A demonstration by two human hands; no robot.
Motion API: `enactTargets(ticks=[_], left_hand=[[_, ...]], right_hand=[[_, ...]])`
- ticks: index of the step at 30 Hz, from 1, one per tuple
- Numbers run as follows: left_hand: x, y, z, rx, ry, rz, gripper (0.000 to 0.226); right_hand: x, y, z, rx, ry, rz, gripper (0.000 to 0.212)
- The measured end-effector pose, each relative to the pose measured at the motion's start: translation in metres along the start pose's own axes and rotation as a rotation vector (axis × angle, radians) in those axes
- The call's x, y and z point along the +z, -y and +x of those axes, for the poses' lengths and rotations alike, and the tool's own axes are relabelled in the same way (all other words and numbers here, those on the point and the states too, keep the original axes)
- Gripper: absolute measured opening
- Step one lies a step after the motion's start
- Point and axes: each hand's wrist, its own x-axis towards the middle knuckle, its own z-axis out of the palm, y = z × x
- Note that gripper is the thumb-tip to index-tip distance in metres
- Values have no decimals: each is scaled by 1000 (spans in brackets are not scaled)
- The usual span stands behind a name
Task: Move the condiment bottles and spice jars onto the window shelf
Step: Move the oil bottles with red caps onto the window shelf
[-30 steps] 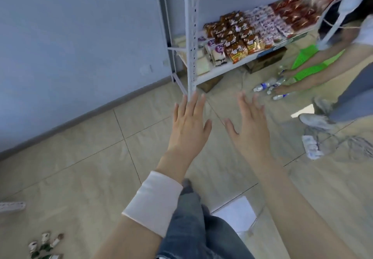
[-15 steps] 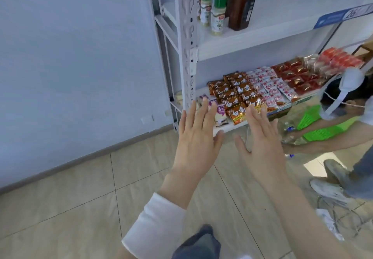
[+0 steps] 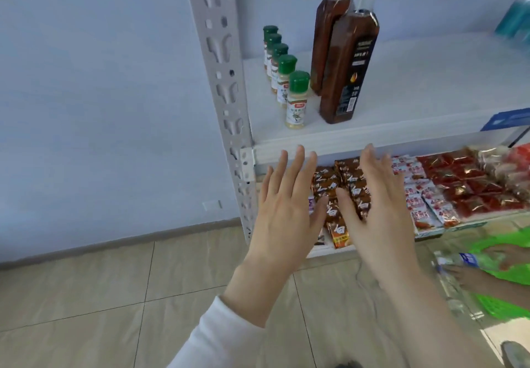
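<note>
Both my hands are held out flat with fingers straight and spread, gripping nothing: my left hand and my right hand hover side by side in front of the rack, just below the edge of the white shelf board. On that board, at its left end, the spice jars with green caps stand upright in a row running from near to far. Just to their right are two tall dark condiment bottles with orange caps, one behind the other. The grey perforated post stands left of the jars. The lower shelf is packed with brown snack packets and red packets. The wall is pale blue above a grey skirting and the beige tiled floor. Low on the right, another person's hand is beside a green basket.
</note>
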Motion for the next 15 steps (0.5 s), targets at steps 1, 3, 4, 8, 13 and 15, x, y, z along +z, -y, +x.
enactTargets(ticks=[1,3,4,8,13,15], left_hand=[[10,-11,10,-18,-15,-10,57],[27,-34,32,-71,-44,-39,60],[34,-45,43,-106,-53,-61,62],[49,-67,89,-208,-145,-123,68],[65,-68,137,-290,-255,-144,68],[72,-66,153,-321,-286,-172,71]], right_hand=[[-8,-13,10,-9,8,14,68],[-27,-37,31,-10,33,64,70],[-37,-47,41,-5,46,92,70],[-60,-86,80,33,112,189,71],[-59,-111,129,105,226,304,72],[-53,-115,153,117,241,394,69]])
